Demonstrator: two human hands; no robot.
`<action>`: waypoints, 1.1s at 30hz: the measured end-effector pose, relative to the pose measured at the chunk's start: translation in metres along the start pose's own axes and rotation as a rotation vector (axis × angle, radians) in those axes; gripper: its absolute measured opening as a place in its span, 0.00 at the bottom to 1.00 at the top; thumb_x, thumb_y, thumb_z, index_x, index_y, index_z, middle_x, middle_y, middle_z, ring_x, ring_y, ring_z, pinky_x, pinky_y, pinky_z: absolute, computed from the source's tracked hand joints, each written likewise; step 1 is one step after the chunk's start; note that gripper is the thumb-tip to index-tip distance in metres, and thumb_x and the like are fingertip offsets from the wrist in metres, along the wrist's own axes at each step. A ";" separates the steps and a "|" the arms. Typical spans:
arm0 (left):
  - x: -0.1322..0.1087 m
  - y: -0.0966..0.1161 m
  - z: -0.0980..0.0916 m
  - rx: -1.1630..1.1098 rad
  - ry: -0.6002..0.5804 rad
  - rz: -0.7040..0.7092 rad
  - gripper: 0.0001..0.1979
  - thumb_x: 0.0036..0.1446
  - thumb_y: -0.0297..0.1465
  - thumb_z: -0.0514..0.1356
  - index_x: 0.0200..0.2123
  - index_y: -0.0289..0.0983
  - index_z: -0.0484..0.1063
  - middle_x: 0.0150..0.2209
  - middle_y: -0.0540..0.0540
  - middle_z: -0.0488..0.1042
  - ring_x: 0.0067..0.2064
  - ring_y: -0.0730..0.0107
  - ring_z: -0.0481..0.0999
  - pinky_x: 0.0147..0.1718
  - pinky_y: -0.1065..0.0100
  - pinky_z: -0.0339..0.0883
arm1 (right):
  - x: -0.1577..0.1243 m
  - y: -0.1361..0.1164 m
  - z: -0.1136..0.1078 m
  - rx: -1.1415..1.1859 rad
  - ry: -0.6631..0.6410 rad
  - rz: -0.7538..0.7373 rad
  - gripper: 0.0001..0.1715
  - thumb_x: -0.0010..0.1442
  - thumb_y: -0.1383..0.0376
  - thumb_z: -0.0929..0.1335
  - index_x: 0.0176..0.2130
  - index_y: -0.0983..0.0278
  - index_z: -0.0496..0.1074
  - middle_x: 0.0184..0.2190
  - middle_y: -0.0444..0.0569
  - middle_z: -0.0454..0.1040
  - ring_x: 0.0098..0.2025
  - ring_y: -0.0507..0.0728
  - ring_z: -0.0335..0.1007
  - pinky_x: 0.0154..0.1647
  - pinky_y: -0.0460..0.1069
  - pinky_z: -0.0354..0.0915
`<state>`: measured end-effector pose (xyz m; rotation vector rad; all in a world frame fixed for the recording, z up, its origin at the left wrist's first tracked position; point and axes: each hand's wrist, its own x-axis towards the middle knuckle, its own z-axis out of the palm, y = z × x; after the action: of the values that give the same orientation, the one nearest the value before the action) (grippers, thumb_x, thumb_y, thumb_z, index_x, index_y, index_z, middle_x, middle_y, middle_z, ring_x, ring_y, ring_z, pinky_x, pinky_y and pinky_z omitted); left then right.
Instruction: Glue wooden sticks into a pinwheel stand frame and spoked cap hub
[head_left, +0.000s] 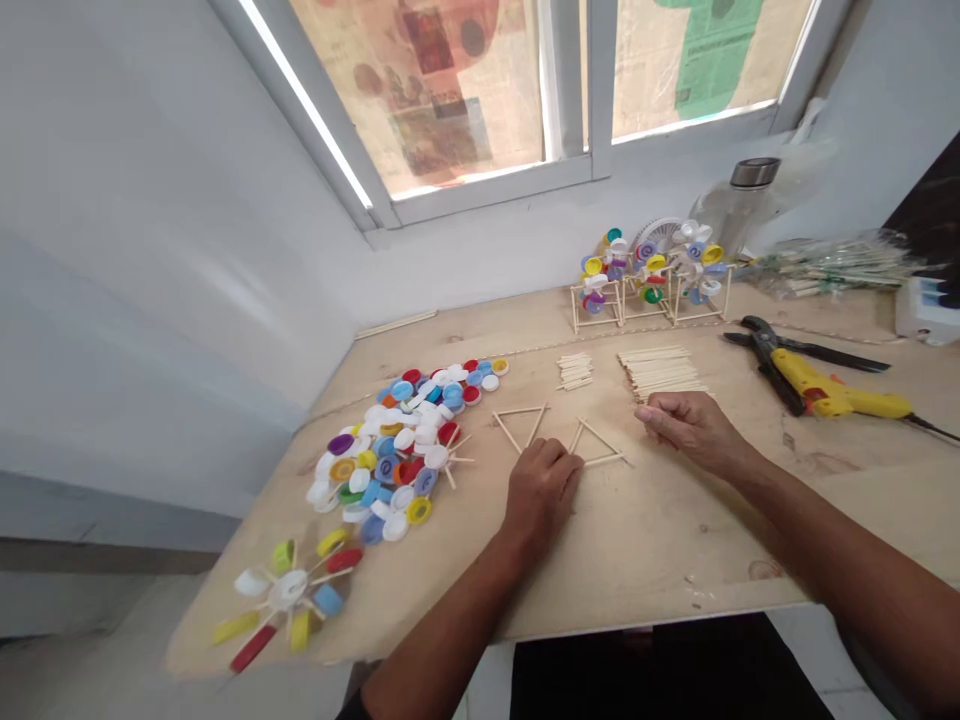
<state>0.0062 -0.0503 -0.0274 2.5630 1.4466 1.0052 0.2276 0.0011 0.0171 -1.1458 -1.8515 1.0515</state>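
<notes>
the loosely curled left hand [541, 492] rests empty against 2 finished stick triangles [596, 442], the open right hand [694, 430] lies empty beside a craft-stick pile [661, 370], and bottle caps [397, 450] lie unattached.

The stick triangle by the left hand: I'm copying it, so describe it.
A flat triangle of three pale wooden sticks lies on the plywood tabletop, one corner pointing away from the person. The base overshoots the right corner. The left hand's fingers touch its lower left corner.
</notes>
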 end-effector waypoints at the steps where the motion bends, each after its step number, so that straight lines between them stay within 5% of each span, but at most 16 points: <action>1: 0.000 0.000 0.000 -0.002 0.000 -0.002 0.10 0.59 0.26 0.53 0.29 0.37 0.73 0.28 0.47 0.69 0.32 0.70 0.68 0.30 0.69 0.63 | 0.000 0.001 0.000 0.012 0.001 0.003 0.29 0.57 0.48 0.63 0.16 0.63 0.58 0.14 0.38 0.54 0.18 0.46 0.48 0.20 0.45 0.47; 4: 0.000 -0.001 0.000 -0.013 0.009 -0.002 0.10 0.59 0.26 0.53 0.29 0.37 0.73 0.28 0.47 0.69 0.32 0.70 0.68 0.30 0.69 0.63 | -0.002 -0.005 -0.002 0.013 -0.018 0.009 0.28 0.58 0.49 0.63 0.17 0.64 0.60 0.14 0.39 0.56 0.18 0.47 0.50 0.20 0.44 0.50; 7: -0.001 -0.002 0.001 -0.020 0.020 0.006 0.09 0.59 0.26 0.53 0.29 0.37 0.73 0.28 0.47 0.69 0.32 0.69 0.68 0.30 0.69 0.62 | -0.011 -0.027 -0.010 -0.042 -0.180 -0.060 0.20 0.60 0.53 0.63 0.27 0.65 0.69 0.20 0.42 0.66 0.23 0.49 0.61 0.27 0.45 0.59; 10: -0.001 -0.003 0.002 -0.022 0.018 0.009 0.09 0.59 0.27 0.54 0.30 0.37 0.73 0.28 0.47 0.69 0.32 0.69 0.68 0.30 0.69 0.62 | -0.025 -0.053 -0.019 -0.125 -0.498 -0.274 0.19 0.60 0.60 0.64 0.51 0.60 0.68 0.45 0.50 0.71 0.48 0.55 0.65 0.50 0.53 0.60; 13: -0.001 -0.003 0.002 -0.026 0.016 0.005 0.09 0.59 0.27 0.53 0.30 0.37 0.73 0.28 0.47 0.69 0.32 0.69 0.68 0.30 0.69 0.62 | -0.039 -0.062 -0.031 -0.100 -0.586 -0.317 0.13 0.63 0.65 0.61 0.45 0.60 0.71 0.49 0.51 0.70 0.51 0.55 0.63 0.53 0.54 0.58; 17: -0.001 -0.003 0.001 -0.027 0.013 -0.001 0.09 0.59 0.26 0.53 0.30 0.37 0.72 0.28 0.46 0.70 0.32 0.69 0.68 0.30 0.68 0.62 | -0.055 -0.037 -0.063 0.015 -0.331 -0.161 0.10 0.62 0.63 0.62 0.36 0.63 0.71 0.36 0.51 0.74 0.43 0.56 0.68 0.45 0.52 0.62; 25: -0.001 -0.003 0.002 -0.032 0.006 -0.001 0.09 0.59 0.26 0.53 0.30 0.37 0.73 0.29 0.46 0.70 0.33 0.68 0.69 0.30 0.68 0.63 | -0.085 0.030 -0.139 0.041 0.691 0.182 0.13 0.50 0.56 0.70 0.32 0.62 0.71 0.26 0.48 0.73 0.35 0.57 0.70 0.48 0.54 0.63; 29: -0.001 -0.002 0.000 -0.029 0.007 -0.008 0.10 0.59 0.26 0.53 0.30 0.37 0.73 0.28 0.46 0.70 0.32 0.69 0.69 0.30 0.68 0.63 | -0.091 0.034 -0.154 -0.189 0.847 0.320 0.13 0.50 0.55 0.65 0.30 0.63 0.70 0.24 0.49 0.72 0.35 0.59 0.70 0.46 0.55 0.63; 33: 0.000 0.000 -0.001 -0.038 0.013 -0.006 0.10 0.59 0.26 0.53 0.30 0.37 0.73 0.28 0.46 0.70 0.32 0.69 0.69 0.30 0.68 0.64 | -0.091 0.050 -0.172 -0.645 0.791 0.435 0.20 0.50 0.53 0.59 0.29 0.63 0.72 0.31 0.54 0.76 0.38 0.62 0.70 0.43 0.56 0.64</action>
<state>0.0056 -0.0505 -0.0263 2.5298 1.4229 1.0394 0.4265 -0.0229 0.0313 -2.0350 -1.3185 0.0857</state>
